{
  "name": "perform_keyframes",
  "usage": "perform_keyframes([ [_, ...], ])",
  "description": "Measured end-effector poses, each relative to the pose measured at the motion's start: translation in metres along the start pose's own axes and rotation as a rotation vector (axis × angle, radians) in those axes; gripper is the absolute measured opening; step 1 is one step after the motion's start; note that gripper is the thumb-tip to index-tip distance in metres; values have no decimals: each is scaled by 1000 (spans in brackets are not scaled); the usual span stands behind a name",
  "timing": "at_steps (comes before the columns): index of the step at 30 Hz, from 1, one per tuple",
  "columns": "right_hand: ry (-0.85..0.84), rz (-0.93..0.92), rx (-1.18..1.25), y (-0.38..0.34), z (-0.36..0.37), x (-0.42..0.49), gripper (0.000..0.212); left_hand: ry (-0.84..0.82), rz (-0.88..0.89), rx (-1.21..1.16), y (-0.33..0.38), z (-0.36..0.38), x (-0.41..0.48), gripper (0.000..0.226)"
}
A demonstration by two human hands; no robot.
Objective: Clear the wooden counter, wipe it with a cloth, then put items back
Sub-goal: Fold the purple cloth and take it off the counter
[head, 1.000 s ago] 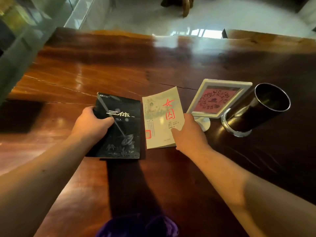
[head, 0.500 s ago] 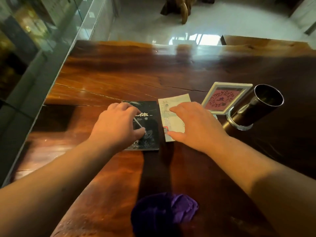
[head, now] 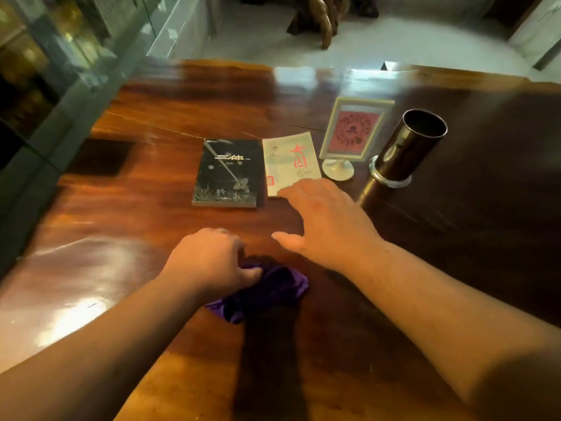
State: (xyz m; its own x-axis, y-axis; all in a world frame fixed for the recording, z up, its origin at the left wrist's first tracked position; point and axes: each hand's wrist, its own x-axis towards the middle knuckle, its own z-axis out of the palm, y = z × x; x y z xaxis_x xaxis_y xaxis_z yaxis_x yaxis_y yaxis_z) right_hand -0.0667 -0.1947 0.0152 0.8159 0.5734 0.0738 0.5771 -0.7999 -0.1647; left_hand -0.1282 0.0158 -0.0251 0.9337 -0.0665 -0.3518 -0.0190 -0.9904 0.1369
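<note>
On the glossy wooden counter (head: 127,226) lie a black book (head: 227,173) and, right beside it, a pale book with red characters (head: 290,161). Behind them stand a white framed sign (head: 353,132) on a round foot and a dark metal cylinder cup (head: 406,150). A crumpled purple cloth (head: 267,291) lies near me. My left hand (head: 209,259) is closed over the cloth's left side. My right hand (head: 321,221) hovers open, fingers spread, with its fingertips at the pale book's near corner.
A glass partition (head: 69,65) runs along the counter's left edge. Beyond the far edge is a pale tiled floor with a carved wooden piece (head: 321,19). The counter's right side lies in shadow.
Both hands have left the books and drawn back toward me. The left hand dropped onto the purple cloth and closed on it. The view tilted so the cloth is fully visible.
</note>
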Motion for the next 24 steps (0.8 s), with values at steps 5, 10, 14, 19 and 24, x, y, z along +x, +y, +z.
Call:
perform_keyframes([
  [5,-57,-5,11,9,13,-48,73,-56,-86,32,10,36,-18,18],
  [10,-29,11,10,16,2,-65,70,142,-42,12,16,18,-25,10],
  [14,-45,31,29,11,-25,-64,70,405,168,-130,47,-42,-40,4],
  [19,-38,167,173,19,-84,-64,67,636,385,-230,100,-133,-55,13],
  [24,192,312,344,51,-156,-89,36,682,498,-269,160,-205,-59,15],
])
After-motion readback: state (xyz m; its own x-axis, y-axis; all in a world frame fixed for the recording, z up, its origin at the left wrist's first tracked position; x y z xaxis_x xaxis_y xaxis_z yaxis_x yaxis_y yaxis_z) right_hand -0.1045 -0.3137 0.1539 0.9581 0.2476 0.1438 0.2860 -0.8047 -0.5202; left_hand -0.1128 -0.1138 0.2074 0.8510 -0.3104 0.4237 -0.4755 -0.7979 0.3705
